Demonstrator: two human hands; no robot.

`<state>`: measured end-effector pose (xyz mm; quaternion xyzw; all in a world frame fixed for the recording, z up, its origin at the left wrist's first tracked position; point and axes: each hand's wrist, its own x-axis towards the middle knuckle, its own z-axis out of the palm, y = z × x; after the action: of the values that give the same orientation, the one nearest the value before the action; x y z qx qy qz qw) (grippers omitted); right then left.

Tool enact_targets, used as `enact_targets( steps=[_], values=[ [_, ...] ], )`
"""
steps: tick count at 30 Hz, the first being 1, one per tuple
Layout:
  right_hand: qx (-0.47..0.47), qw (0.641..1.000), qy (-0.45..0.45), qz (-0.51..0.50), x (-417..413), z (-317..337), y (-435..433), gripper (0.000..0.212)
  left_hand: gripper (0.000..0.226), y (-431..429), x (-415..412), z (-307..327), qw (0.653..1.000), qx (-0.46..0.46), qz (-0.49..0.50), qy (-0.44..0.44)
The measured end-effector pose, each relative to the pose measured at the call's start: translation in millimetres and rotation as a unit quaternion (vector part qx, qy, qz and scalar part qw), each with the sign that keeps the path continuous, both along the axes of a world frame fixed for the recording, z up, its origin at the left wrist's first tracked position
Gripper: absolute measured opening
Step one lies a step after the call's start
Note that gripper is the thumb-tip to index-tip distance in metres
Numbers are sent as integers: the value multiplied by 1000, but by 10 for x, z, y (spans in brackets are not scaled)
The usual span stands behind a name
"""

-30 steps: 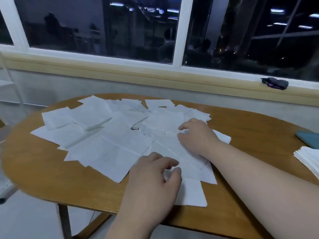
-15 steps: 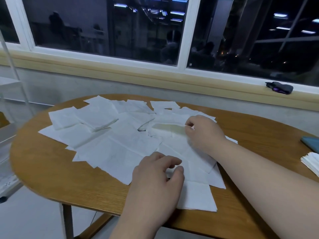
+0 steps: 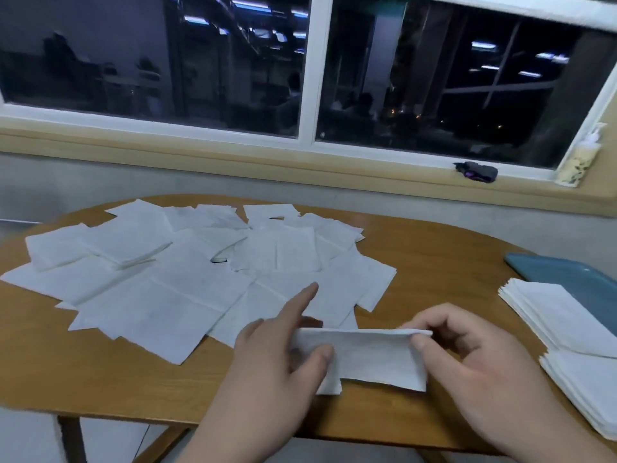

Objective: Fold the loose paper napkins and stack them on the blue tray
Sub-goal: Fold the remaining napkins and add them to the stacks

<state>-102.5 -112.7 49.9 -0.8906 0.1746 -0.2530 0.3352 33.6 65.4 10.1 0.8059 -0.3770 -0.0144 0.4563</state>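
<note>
A white paper napkin (image 3: 370, 357), folded into a strip, hangs just above the table's near edge between both hands. My left hand (image 3: 277, 369) pinches its left end with the thumb, the index finger sticking out straight. At the strip's upper right corner my right hand (image 3: 474, 359) pinches it between thumb and fingers. Several loose unfolded napkins (image 3: 173, 279) lie spread over the left and middle of the wooden table (image 3: 444, 262). The blue tray (image 3: 574, 279) sits at the right edge, with a stack of folded napkins (image 3: 567, 339) on it.
A windowsill runs behind the table, with a small dark object (image 3: 475, 171) on it and a bottle (image 3: 579, 158) at the far right. A small dark thing (image 3: 218, 260) shows through a gap in the loose napkins. Bare wood lies between the napkin pile and the tray.
My right hand has drawn a napkin out of the pile and brought it toward me. Both hands now hold it as a folded strip. The view has turned right, showing more of the tray.
</note>
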Motion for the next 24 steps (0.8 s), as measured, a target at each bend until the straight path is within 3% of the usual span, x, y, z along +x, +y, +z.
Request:
enact_targets(
  steps=[5,9,12,15,18,24],
  values=[
    [72,996,-22,-53,-221,-135,-203,16,48,-170,-236,44,996,-40,-39,75],
    [92,993,12,-79,-267,-311,-386,20,50,-356,-308,-15,996,2,-49,81],
    [44,994,46,-90,-298,-425,-509,23,46,-478,-284,-101,997,59,-51,-22],
    [-19,992,94,-88,-330,-505,-604,27,20,-594,-268,-190,979,118,-19,-165],
    [-50,988,119,-86,-333,-536,-659,28,21,-649,-250,-271,975,122,20,-184],
    [-100,982,119,-109,-327,-559,-654,27,23,-585,-270,-309,972,91,-35,-213]
  ],
)
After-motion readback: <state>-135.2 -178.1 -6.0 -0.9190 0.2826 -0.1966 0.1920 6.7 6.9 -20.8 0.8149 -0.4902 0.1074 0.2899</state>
